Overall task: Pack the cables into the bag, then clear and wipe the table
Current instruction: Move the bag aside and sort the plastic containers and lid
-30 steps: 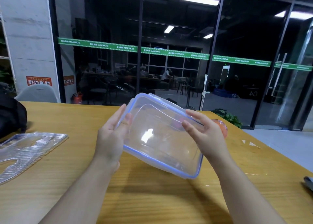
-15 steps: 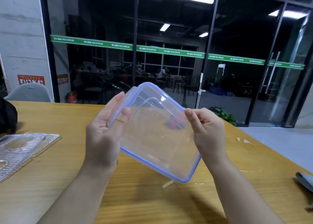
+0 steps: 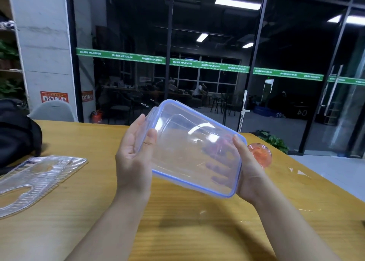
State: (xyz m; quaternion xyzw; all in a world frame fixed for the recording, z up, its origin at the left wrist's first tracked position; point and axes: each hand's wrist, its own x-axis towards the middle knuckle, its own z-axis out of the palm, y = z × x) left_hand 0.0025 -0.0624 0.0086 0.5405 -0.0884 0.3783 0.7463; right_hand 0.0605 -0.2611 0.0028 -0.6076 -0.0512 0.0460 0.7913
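I hold a clear plastic box with a blue-edged lid [image 3: 189, 150] tilted in the air above the wooden table [image 3: 83, 217]. My left hand [image 3: 134, 162] grips its left end, thumb over the lid and fingers behind the box. My right hand [image 3: 246, 170] holds the right end, thumb along the rim and fingers under the box, seen through the plastic. The black bag [image 3: 17, 138] sits at the table's far left. No cables show in view.
A clear ribbed plastic tray [image 3: 33, 179] lies flat at the left of the table. A small jar with orange contents [image 3: 260, 156] stands behind the box at the right. A grey chair [image 3: 53, 111] stands beyond the far edge. Glass walls rise behind.
The box has stayed tilted in both hands. My right hand has slid from the far corner down the right rim, fingers now underneath. The view has shifted slightly.
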